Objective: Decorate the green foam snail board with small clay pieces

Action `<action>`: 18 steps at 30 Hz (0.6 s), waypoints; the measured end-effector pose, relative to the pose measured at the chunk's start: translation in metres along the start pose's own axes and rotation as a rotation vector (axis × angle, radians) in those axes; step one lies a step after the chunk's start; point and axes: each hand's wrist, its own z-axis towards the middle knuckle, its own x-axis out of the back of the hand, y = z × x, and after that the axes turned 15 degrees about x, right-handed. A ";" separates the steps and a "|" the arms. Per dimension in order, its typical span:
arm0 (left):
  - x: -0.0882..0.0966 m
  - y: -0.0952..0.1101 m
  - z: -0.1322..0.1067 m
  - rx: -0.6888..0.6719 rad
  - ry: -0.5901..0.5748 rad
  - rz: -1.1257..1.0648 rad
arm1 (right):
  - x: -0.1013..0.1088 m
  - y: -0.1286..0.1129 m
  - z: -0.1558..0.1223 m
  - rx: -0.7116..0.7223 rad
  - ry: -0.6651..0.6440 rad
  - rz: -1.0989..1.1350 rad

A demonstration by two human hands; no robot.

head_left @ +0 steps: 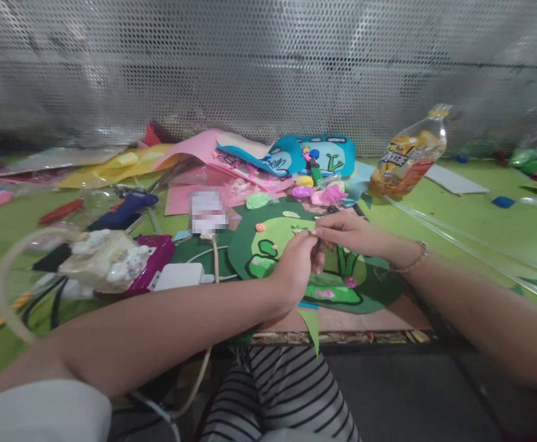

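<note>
My left hand [296,267] and my right hand [353,233] meet over a green paper craft piece [245,248], their fingertips pinched together. Whatever lies between the fingers is too small and hidden to make out. Under the hands, the craft piece has a dark green border, a light green middle, and clay shapes on it. A green clay stem shape [345,261] with a pink-purple clay flower [350,282] shows below my right hand. An orange clay blob [260,227] sits near the upper left, and small bits of green clay [299,229] show just beyond the fingertips.
Behind lie a blue paper craft piece [342,153], pink paper [194,147] and lumps of coloured clay [302,191]. A plastic bottle [404,153] leans at the right. At left are a blue glue gun [125,209], a magenta power strip [160,255], a white charger [178,276] and cables.
</note>
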 end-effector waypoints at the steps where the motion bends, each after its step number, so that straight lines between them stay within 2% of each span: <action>1: 0.000 0.000 0.000 -0.001 0.000 -0.001 | 0.000 0.000 0.000 0.002 0.001 -0.004; 18: 0.000 -0.001 0.000 -0.004 -0.006 -0.005 | 0.000 0.000 0.000 0.006 0.004 -0.003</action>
